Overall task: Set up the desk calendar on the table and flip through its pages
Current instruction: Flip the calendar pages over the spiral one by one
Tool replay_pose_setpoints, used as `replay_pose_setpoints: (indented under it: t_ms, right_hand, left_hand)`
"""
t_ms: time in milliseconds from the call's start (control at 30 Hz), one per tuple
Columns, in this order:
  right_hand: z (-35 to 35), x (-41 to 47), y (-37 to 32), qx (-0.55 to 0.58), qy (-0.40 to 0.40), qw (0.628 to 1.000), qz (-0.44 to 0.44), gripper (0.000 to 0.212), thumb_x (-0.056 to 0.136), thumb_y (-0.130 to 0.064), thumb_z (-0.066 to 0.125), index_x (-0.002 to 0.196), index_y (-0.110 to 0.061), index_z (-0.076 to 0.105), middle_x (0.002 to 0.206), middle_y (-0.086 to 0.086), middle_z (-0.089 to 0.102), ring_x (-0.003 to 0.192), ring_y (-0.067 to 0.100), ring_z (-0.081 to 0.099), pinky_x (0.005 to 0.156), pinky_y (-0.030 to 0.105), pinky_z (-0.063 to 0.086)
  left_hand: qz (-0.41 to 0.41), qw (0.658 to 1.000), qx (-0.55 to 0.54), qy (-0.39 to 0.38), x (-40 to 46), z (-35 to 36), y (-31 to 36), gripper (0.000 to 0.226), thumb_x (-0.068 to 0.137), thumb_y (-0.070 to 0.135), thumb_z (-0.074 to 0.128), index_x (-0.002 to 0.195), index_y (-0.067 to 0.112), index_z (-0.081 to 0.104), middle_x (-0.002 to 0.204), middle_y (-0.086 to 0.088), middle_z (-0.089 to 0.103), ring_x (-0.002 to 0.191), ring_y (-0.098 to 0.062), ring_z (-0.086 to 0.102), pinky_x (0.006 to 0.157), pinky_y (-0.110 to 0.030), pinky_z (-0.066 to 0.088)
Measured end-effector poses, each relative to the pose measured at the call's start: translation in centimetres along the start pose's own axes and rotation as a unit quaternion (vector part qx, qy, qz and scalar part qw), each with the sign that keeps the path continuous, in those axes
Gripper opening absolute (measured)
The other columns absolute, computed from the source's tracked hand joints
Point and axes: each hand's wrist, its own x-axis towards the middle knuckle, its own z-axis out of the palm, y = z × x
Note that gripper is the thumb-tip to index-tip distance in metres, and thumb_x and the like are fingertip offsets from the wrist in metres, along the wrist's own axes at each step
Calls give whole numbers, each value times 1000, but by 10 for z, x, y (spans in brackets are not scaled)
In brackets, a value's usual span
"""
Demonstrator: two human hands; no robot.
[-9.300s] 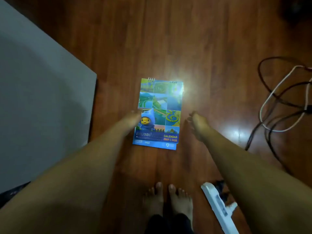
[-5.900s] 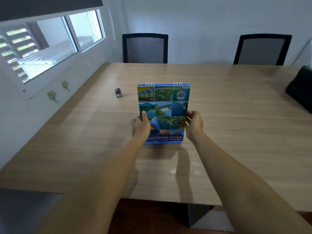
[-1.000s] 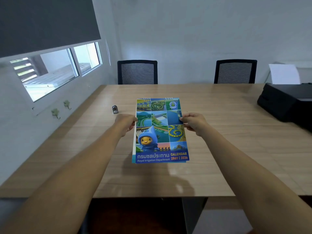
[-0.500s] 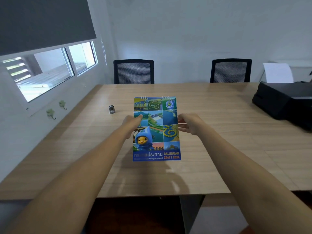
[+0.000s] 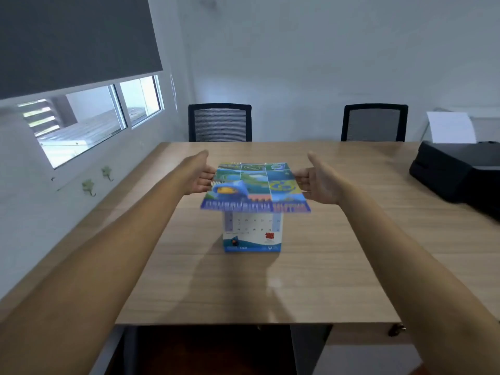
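Your left hand and right hand reach out level with each other, each pinching one side edge of the cover between loosely curled fingers and thumb, so the blurred cover is lifted nearly flat between them. Just below your hands the desk calendar stands on the counter, a date page facing you. Well off beyond your right hand a black printer sits on the counter.

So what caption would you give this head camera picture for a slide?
Both hands, left hand and right hand, lift the cover page of a desk calendar standing on the wooden table.
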Motion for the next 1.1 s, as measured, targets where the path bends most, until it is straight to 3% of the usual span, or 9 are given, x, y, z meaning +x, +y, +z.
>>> replay_pose_setpoints:
  t_ms: [133, 333, 467, 567, 633, 767, 900, 1000, 1100]
  right_hand:
    - [13, 2, -23, -38, 21, 996, -74, 87, 93, -64, 6, 151, -1, 24, 157, 6, 32, 149, 19, 20, 119, 38, 18]
    - [33, 22, -22, -207, 71, 958, -183, 67, 100, -50, 4, 153, -13, 19, 158, -7, 16, 147, 14, 16, 120, 42, 14]
    - [31, 62, -3, -414, 101, 891, -158, 52, 96, -46, 2, 125, -18, 34, 146, 8, 32, 147, 36, 14, 120, 52, 13]
    - [17, 93, 13, -477, 168, 855, -117, 97, 72, -70, -14, 152, -24, 16, 165, 0, 0, 151, 28, -10, 120, 56, 0]
    - [18, 91, 16, -489, 174, 849, -102, 80, 86, -64, -6, 155, -26, 8, 164, 0, -8, 150, 29, -15, 119, 56, -3]
    - [12, 91, 24, -429, 178, 880, -101, 61, 98, -52, 10, 152, -25, 20, 165, 4, -1, 151, 29, -8, 119, 54, -1]
    - [16, 88, 34, -207, 194, 951, -122, 57, 96, -55, 12, 134, -20, 39, 152, 1, 28, 141, 21, 23, 120, 54, 13]
    - [17, 85, 48, -22, 142, 989, -32, 79, 91, -66, 3, 155, -20, 10, 164, -1, 3, 152, 21, 1, 122, 47, 1]
    - [17, 85, 60, 66, 96, 993, -10, 87, 87, -71, -1, 155, -18, 7, 164, -4, 5, 152, 15, 0, 122, 40, -4]
  left_hand:
    - [46, 996, -71, 35, 4, 3, 21, 58, 97, 51, 26, 118, 3, 51, 122, -17, 58, 104, -32, 57, 89, -41, 48]
    - [107, 992, 6, 62, 17, 30, 21, 64, 99, 52, 9, 146, 16, 33, 155, -2, 31, 137, -29, 36, 110, -41, 34]
    - [126, 977, 157, 67, 33, 40, 12, 56, 100, 42, 12, 123, 15, 55, 127, -9, 55, 123, -25, 44, 99, -32, 37]
    - [138, 955, 254, 73, 43, 44, 4, 44, 101, 28, 11, 93, 12, 51, 102, -13, 57, 99, -26, 48, 87, -36, 37]
    - [143, 944, 286, 85, 52, 46, -5, 37, 99, 22, 13, 79, 10, 41, 81, -9, 52, 83, -26, 46, 76, -36, 34]
    - [154, 942, 280, 101, 57, 47, -16, 33, 99, 30, 21, 101, 18, 52, 106, -6, 54, 104, -26, 49, 82, -35, 32]
    - [99, 983, 112, 107, 62, 44, -41, 64, 94, 57, 20, 148, 22, 20, 154, -9, 27, 136, -29, 34, 108, -44, 28]
    - [64, 994, 15, 83, 57, 46, -60, 87, 81, 76, 10, 148, 23, 24, 153, 1, 31, 142, -22, 26, 114, -49, 21]
    - [65, 996, -52, 23, 37, 58, -60, 67, 97, 53, 0, 142, 22, 38, 134, 6, 44, 129, -10, 33, 114, -42, 20]
